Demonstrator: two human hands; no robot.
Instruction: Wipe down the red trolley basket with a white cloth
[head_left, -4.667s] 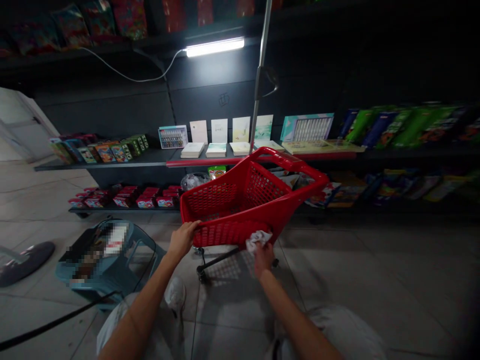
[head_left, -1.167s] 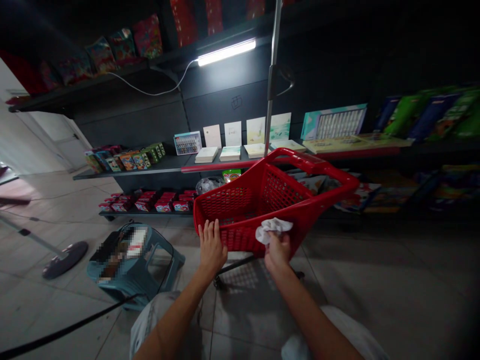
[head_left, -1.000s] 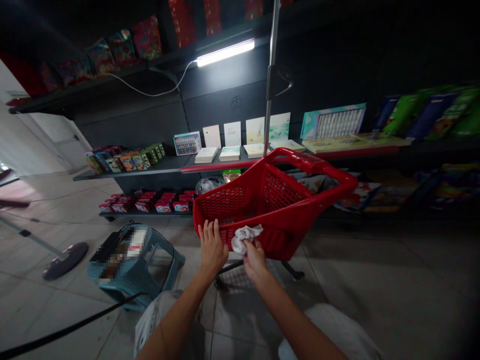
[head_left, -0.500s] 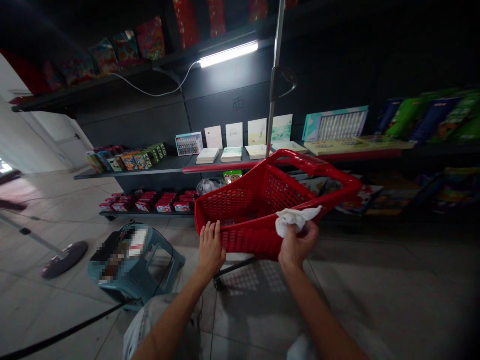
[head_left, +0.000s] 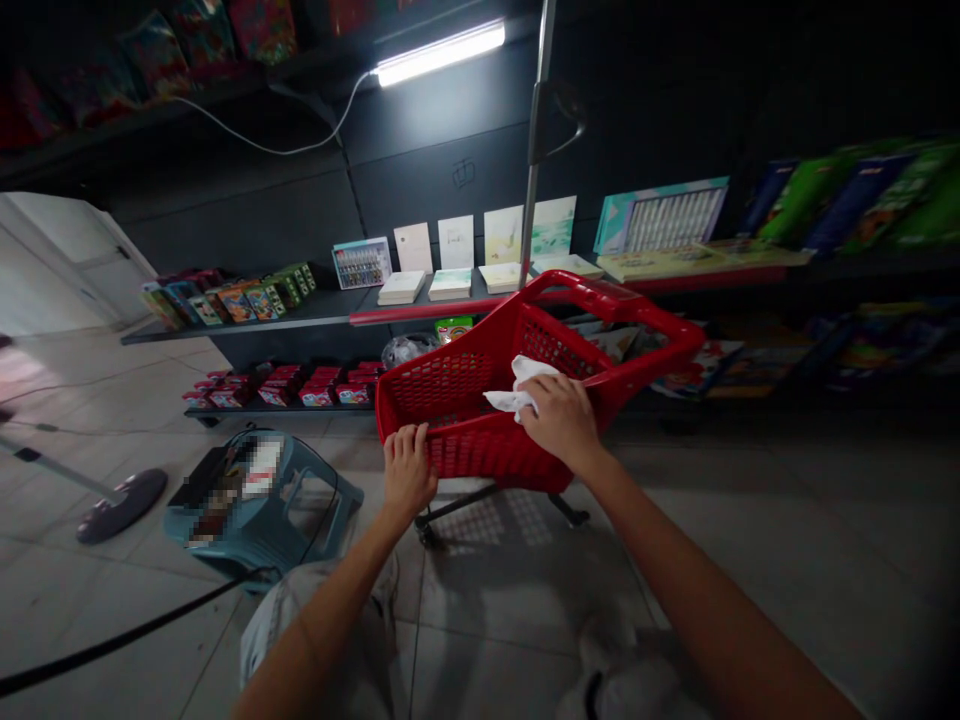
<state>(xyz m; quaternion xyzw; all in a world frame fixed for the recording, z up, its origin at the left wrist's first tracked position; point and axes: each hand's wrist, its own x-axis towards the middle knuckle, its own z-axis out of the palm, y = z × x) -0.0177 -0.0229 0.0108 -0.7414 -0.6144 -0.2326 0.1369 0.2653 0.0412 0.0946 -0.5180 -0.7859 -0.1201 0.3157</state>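
Note:
A red plastic shopping cart (head_left: 480,452) stands in front of me on dark legs with wheels, its handle toward the right. My left hand (head_left: 409,470) is closed over the near rim at the cart's left corner, fingers hooked over the edge. My right hand (head_left: 559,415) grips a crumpled white cloth (head_left: 531,372) at the near rim, further right. Part of the cloth hangs over the inside of the basket. Fingertips of the right hand are partly hidden by the cloth.
Behind the cart runs a dark shelf (head_left: 300,322) with books, boxes and bags. A metal pole (head_left: 534,150) rises behind the cart. At left stand a blue-grey stool (head_left: 315,500) with blurred items on it and a round stand base (head_left: 124,505). A black strap (head_left: 127,630) crosses the lower left.
My right hand has moved left with the cloth, from the cart's outer side near the handle to over its near rim. The left hand keeps its hold. The view has shifted slightly.

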